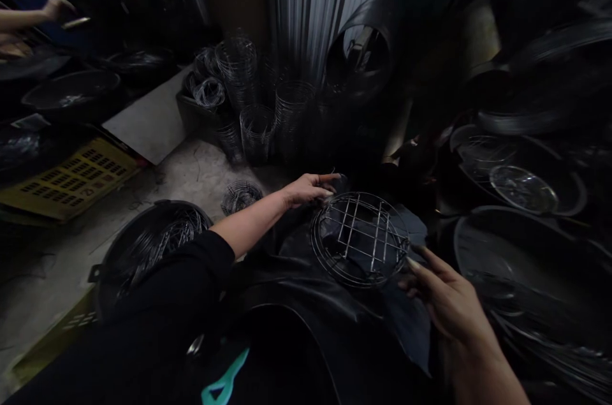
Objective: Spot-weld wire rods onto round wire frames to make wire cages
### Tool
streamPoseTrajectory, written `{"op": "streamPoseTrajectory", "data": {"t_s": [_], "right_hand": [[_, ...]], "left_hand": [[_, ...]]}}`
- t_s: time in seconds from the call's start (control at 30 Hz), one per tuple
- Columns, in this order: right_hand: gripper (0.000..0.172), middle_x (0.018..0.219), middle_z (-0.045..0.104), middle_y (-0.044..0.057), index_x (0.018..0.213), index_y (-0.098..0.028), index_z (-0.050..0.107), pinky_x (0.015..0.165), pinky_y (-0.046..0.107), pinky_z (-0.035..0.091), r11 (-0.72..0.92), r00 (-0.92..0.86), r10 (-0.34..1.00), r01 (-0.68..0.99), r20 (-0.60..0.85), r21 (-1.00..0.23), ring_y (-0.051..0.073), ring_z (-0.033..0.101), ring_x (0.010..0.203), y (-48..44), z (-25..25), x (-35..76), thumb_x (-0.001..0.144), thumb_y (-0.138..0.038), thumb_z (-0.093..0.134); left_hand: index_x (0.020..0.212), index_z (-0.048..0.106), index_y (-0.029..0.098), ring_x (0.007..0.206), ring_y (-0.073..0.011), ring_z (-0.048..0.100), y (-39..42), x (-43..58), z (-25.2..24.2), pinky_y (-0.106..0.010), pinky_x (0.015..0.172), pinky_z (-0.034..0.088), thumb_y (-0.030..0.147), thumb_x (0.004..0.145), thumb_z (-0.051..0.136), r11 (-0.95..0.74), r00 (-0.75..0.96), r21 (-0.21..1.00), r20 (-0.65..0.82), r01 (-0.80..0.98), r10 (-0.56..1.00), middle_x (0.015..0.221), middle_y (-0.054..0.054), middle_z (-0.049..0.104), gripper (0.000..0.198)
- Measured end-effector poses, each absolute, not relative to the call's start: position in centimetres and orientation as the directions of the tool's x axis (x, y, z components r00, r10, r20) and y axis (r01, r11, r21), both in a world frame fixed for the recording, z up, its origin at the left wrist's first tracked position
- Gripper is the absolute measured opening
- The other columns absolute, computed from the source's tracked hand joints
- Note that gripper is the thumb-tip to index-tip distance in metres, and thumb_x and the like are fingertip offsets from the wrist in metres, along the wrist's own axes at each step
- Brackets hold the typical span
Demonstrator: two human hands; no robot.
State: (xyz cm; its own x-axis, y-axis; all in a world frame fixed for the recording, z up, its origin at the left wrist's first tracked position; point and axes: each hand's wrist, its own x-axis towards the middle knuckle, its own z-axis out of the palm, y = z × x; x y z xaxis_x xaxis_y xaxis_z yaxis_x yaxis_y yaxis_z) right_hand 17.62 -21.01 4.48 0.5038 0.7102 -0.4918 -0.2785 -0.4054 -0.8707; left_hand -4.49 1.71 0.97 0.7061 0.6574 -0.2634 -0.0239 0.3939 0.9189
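Observation:
A round wire rack (362,233), with crossing bars inside a rim of several wire rings, lies over my lap on dark sheeting. My right hand (442,296) pinches its right edge between thumb and fingers. At the upper left of the rim is my left hand (308,190), its thumb and fingertips at the wire and its index finger stretched out; the exact contact is dim. Below the rack, dark apron-like material (296,284) covers my legs. A turquoise handle (224,382) shows near my waist.
A black tub (108,271) of wire pieces and a coiled wire bundle (241,196) stand left. Stacked wire baskets (255,131) are ahead. Dark basins (568,191) holding wire parts sit right. A yellow crate (81,175) stands far left, near another person's hand (58,8).

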Motion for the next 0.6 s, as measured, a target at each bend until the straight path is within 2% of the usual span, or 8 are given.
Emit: {"op": "streamPoseTrajectory", "data": {"t_s": [0.13, 0.23, 0.33, 0.5, 0.6], "right_hand": [[0.085, 0.052, 0.060, 0.000, 0.116, -0.008, 0.058, 0.038, 0.019, 0.038, -0.332, 0.560, 0.716, -0.252, -0.417, -0.909, 0.014, 0.054, 0.044, -19.8, 4.8, 16.9, 0.041, -0.033, 0.088], [0.079, 0.052, 0.061, 0.002, 0.111, -0.009, 0.061, 0.037, 0.018, 0.036, -0.340, 0.559, 0.692, -0.307, -0.458, -0.889, 0.013, 0.052, 0.042, -19.2, 5.2, 17.1, 0.039, -0.028, 0.086], [0.075, 0.059, 0.064, 0.005, 0.107, -0.011, 0.062, 0.038, 0.020, 0.038, -0.367, 0.532, 0.665, -0.379, -0.524, -0.850, 0.014, 0.054, 0.044, -19.0, 5.5, 17.7, 0.036, -0.024, 0.084], [0.069, 0.052, 0.060, 0.003, 0.107, -0.010, 0.063, 0.039, 0.020, 0.038, -0.402, 0.494, 0.688, -0.350, -0.532, -0.846, 0.015, 0.053, 0.045, -19.1, 4.7, 18.3, 0.041, -0.024, 0.082], [0.067, 0.055, 0.061, 0.002, 0.108, -0.012, 0.064, 0.041, 0.019, 0.036, -0.379, 0.496, 0.715, -0.317, -0.493, -0.869, 0.012, 0.052, 0.045, -19.3, 4.0, 18.4, 0.045, -0.025, 0.082]], "left_hand": [[0.133, 0.050, 0.020, 0.063, -0.0053, 0.052, 1.7, -3.1, 1.1, -0.020, 0.060, 0.041, 0.007, 0.064, 0.070, 0.234, 0.721, 0.972, -0.152, -0.015, 0.676, 0.089, -0.002, 0.063, 0.073], [0.138, 0.044, 0.024, 0.062, -0.0050, 0.051, 1.8, -2.7, 1.1, -0.021, 0.062, 0.041, 0.005, 0.064, 0.067, 0.183, 0.737, 0.982, -0.094, -0.042, 0.670, 0.090, 0.000, 0.062, 0.079], [0.139, 0.042, 0.024, 0.065, -0.0052, 0.051, 1.9, -2.3, 1.2, -0.020, 0.064, 0.040, 0.001, 0.062, 0.062, 0.167, 0.752, 0.986, -0.097, -0.018, 0.652, 0.088, 0.001, 0.062, 0.083], [0.142, 0.035, 0.026, 0.067, -0.0050, 0.051, 2.1, -1.6, 1.1, -0.017, 0.060, 0.035, -0.003, 0.059, 0.055, 0.244, 0.794, 0.970, -0.148, 0.000, 0.589, 0.091, 0.000, 0.063, 0.090], [0.144, 0.031, 0.024, 0.072, -0.0066, 0.054, 2.1, -1.7, 0.9, -0.018, 0.062, 0.037, -0.001, 0.059, 0.056, 0.316, 0.812, 0.949, -0.173, -0.015, 0.558, 0.096, -0.002, 0.063, 0.092]]}}
